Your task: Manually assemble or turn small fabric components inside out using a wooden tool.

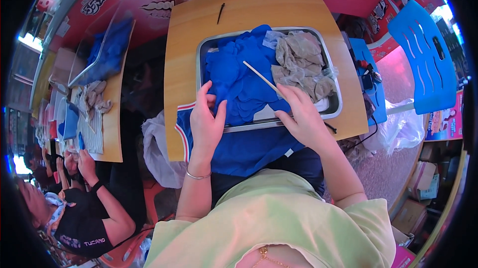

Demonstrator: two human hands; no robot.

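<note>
"What's on the left?"

"Your left hand (209,118), thumb and fingers apart, at the near-left part of the metal tray (200,64). I can't tell whether they grip the blue pieces (236,76) heaped inside."

"And further right?"

"The thin stick (260,76) slants over that heap, its near end held in the fingers of your right hand (304,118). Crumpled grey pieces (298,51) lie in the tray's right side."

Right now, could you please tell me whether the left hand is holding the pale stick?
No, the pale stick is in the right hand, apart from the left hand.
</note>
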